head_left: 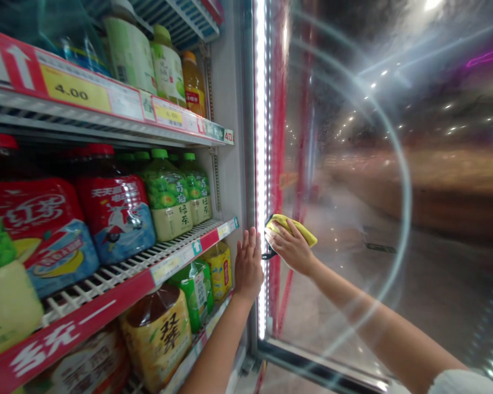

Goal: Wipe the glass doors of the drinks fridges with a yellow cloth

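Observation:
A yellow cloth with a dark edge is under my right hand, whose fingers press it near the hinge-side edge of the glass door. Fingers up and stretched out, my left hand rests at the cooler's inner side frame, just left of the bright LED strip. It holds nothing. The door stands swung out to the right, with a hazy curved streak across its pane. Part of the cloth is hidden by my right fingers.
Shelves on the left carry bottled drinks: red-labelled bottles, green-capped bottles and a yellow-labelled bottle. Price rails edge the shelves close to my left arm. The door's dark bottom frame runs low on the right.

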### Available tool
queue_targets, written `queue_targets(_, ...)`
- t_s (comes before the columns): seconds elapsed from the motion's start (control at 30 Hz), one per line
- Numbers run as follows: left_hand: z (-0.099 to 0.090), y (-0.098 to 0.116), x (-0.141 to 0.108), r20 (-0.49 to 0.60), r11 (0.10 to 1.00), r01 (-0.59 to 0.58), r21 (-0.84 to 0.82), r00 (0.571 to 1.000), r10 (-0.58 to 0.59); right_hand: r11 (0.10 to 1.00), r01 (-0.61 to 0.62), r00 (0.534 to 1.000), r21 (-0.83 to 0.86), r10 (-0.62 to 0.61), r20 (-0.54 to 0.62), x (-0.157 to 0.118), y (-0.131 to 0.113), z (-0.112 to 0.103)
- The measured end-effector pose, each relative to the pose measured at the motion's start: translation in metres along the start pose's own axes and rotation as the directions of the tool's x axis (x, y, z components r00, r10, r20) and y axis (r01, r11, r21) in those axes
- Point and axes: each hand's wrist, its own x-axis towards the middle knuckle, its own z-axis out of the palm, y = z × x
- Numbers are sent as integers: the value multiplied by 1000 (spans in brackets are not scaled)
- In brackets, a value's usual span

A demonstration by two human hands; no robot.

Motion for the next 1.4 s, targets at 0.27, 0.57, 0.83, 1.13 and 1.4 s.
queue_targets(0.27, 10, 13, 20, -41, 999, -22, -35, 999, 20, 958, -270, 961, -92, 263, -87, -17, 2, -27)
queue_targets(0.57, 8, 15, 31, -56, 999, -30, -32, 998, 28, 972, -218, 971, -84, 208, -116, 14, 16, -20)
queue_targets(0.83, 12, 32, 29, -25, 992, -81, -98, 997, 79, 983, -136, 990, -121, 132, -44, -55, 20, -44)
queue_targets(1.13, 18, 46, 35, -67, 983, -70, -170, 996, 60, 828, -530, 848, -185, 509, -149, -73, 24, -59)
queue_targets(1.4, 33, 70, 39, -46, 967, -147, -208, 989, 141, 796, -574, 818, -191, 545, -185, -113, 51, -76)
